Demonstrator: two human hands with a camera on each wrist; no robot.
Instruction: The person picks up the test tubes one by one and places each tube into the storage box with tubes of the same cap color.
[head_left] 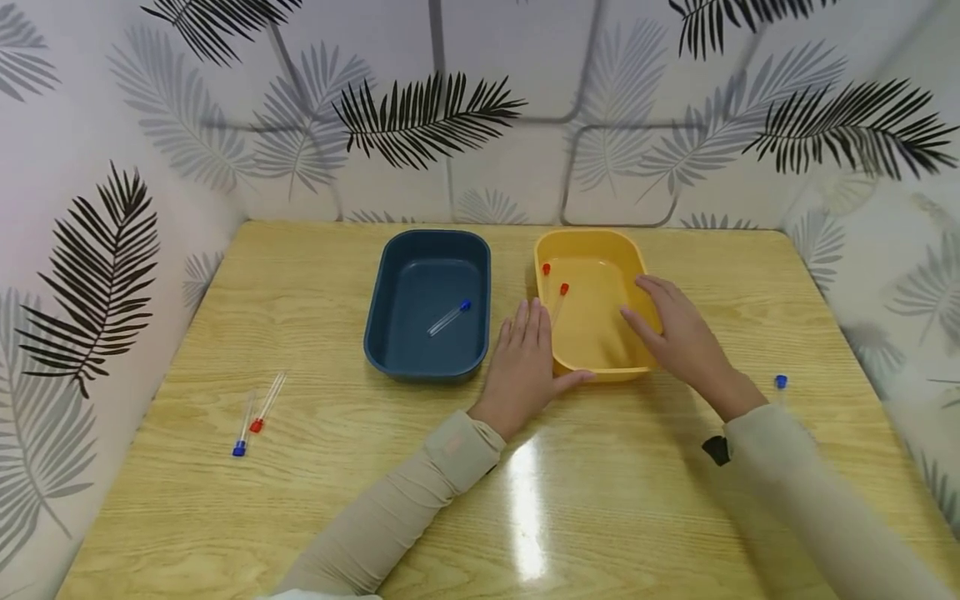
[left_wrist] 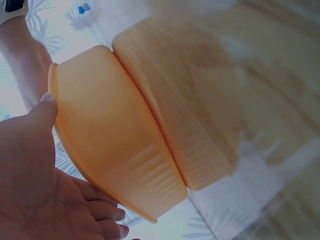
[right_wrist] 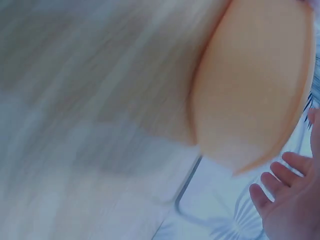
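A yellow tray (head_left: 600,325) stands toward the back right of the table, with two red-capped clear tubes (head_left: 563,292) lying in its left side. Along its left wall my left hand (head_left: 521,362) rests with straight fingers, the thumb spread over the near rim; the left wrist view shows the thumb tip at the rim of the tray (left_wrist: 110,125). My right hand (head_left: 682,337) is at the tray's right rim, fingers extended and thumb over the inside. In the right wrist view its fingers (right_wrist: 287,172) look loosely bent beside the tray wall (right_wrist: 250,85). Neither hand grips anything.
Left of the yellow tray stands a dark blue tray (head_left: 429,367) with one blue-capped tube (head_left: 450,318) inside. A blue-capped tube (head_left: 239,447) and a red-capped tube (head_left: 258,423) lie at the table's left. Another blue cap (head_left: 781,381) shows at the right, beyond the right forearm.
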